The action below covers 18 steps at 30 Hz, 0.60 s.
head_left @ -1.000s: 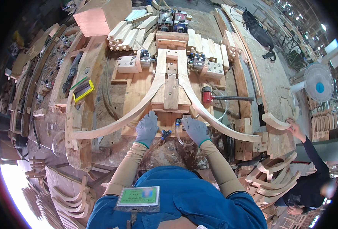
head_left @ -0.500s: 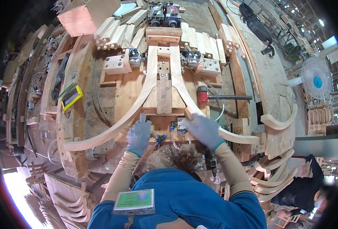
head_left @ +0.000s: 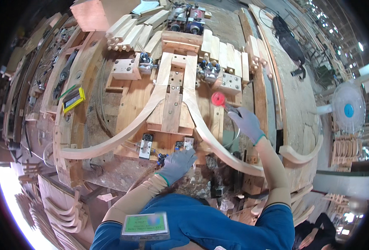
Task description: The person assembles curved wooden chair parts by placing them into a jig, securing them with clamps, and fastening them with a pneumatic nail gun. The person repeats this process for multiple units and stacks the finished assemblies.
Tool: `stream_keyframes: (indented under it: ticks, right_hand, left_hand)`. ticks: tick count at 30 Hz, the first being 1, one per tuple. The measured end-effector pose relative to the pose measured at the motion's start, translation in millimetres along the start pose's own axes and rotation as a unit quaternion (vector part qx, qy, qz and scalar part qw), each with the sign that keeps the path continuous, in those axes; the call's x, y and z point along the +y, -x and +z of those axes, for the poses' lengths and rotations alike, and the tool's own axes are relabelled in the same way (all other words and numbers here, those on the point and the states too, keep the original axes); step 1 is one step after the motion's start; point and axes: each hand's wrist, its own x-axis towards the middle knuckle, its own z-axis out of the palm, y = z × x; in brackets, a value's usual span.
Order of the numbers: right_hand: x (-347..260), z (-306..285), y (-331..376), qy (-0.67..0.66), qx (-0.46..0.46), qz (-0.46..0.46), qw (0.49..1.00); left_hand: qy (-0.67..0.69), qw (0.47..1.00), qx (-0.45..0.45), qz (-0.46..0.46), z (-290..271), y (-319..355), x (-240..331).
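- Left grip [head_left: 177, 164]: grey-gloved hand, palm down, fingers curled loosely over the near edge of the wooden jig [head_left: 130, 104], just beside a small blue fitting [head_left: 161, 157]; whether anything is pinched cannot be told.
- Right grip [head_left: 246, 121]: grey-gloved hand reaching far and right, fingers closed about the stem of a red round knob [head_left: 218, 99] on the right side of the jig.
- Left curved wooden rail [head_left: 122, 135]: pale bent piece, sweeping from the jig's centre out to the near left, lying flat on the jig.
- Right curved wooden rail [head_left: 218, 143]: matching piece, sweeping from the centre to the near right, passing between the two hands.
- Centre plank [head_left: 173, 106]: upright board with holes, set between the two rails.
- Metal clamp units [head_left: 145, 64]: one on each far side of the rails, each beside a pale wooden block [head_left: 125, 68].
- Near clamp bracket [head_left: 145, 146]: small metal plate at the near edge, left of the left hand.
- Desk [head_left: 88, 175]: rough, dusty work surface bearing the jig.
- Yellow-framed tool [head_left: 73, 99]: lying on the left side of the desk, well apart from both hands.
- Stacked wooden slats [head_left: 130, 35]: far side, behind the jig.
- Standing fan [head_left: 348, 109]: far right, off the desk.
- Loose curved piece [head_left: 303, 155]: right of the desk, near the right forearm.
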Motion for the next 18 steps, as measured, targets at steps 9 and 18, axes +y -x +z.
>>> stream_keyframes:
  ticks: [9,18]
  right_hand:
    - [-175.7,-191.8,-3.3,-0.519,0.205,-0.384,0.735]
    - [-58.5,-14.9,-59.6,0.092,0.129,-0.396,0.904]
  left_hand:
    - [-0.050,0.990,0.132,-0.018,17.8,18.3,12.8]
    - [-0.025,0.985,0.172,0.005,23.3,14.3,10.4]
